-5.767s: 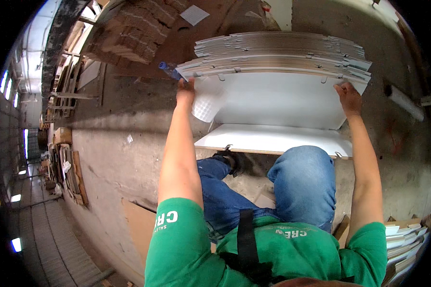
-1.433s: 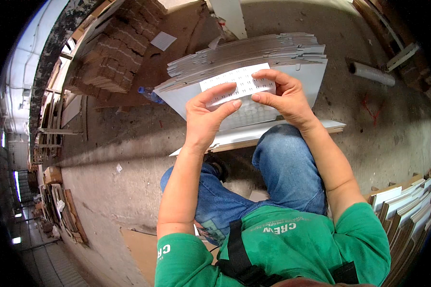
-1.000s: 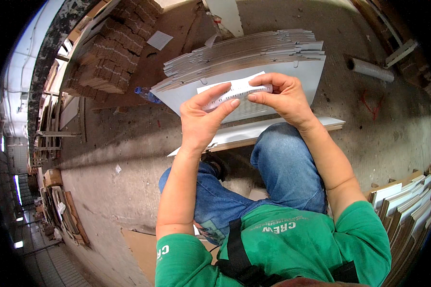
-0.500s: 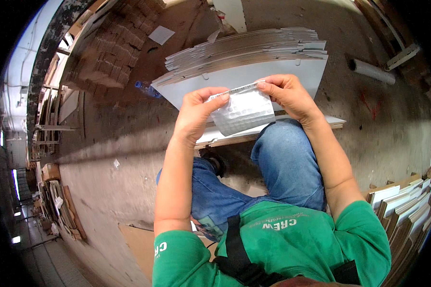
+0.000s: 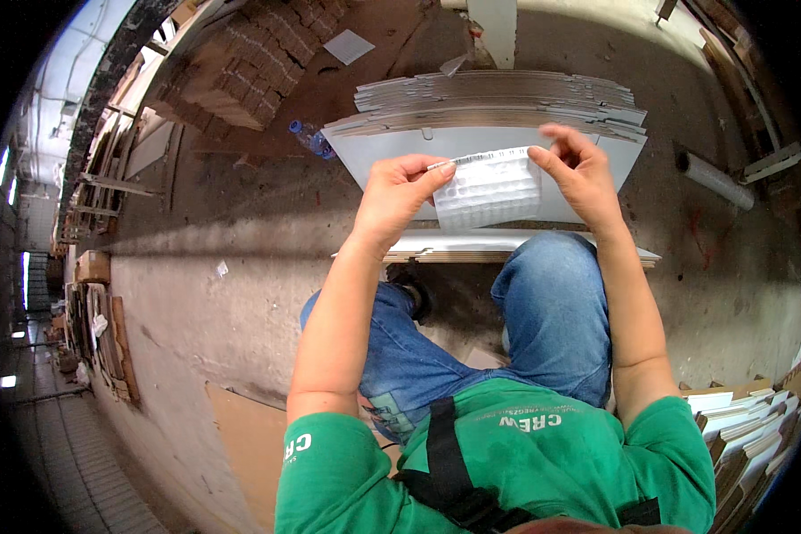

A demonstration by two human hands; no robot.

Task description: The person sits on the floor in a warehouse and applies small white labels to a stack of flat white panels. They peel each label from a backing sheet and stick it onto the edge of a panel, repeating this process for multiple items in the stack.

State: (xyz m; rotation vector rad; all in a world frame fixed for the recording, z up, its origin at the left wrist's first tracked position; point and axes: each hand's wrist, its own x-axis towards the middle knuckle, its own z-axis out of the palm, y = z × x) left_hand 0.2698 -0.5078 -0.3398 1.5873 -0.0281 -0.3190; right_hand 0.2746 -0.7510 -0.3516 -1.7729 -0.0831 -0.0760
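Observation:
A small whitish, see-through sheet with rows of round bumps [image 5: 489, 194] hangs in front of me, a strip with dark marks along its top edge. My left hand [image 5: 399, 191] pinches its upper left corner between thumb and fingers. At the upper right corner, the thumb of my right hand [image 5: 583, 178] presses on the sheet, with the index finger lifted and slightly blurred; the other fingers are curled behind. Beyond the sheet lies a fanned stack of white-faced boards [image 5: 383, 147], and a further low stack of boards [image 5: 454, 245] is just before my knees.
A plastic bottle with a blue cap [image 5: 311, 140] lies left of the boards. Piles of brown cardboard [image 5: 240, 84] stand at the far left. To the right rests a roll of clear wrap [image 5: 716, 181]; upright boards [image 5: 748, 427] stand at the lower right.
Both hands and the sheet have shifted right in view, along with the surroundings. My right index finger has lifted away from the thumb, and the sheet hangs flatter.

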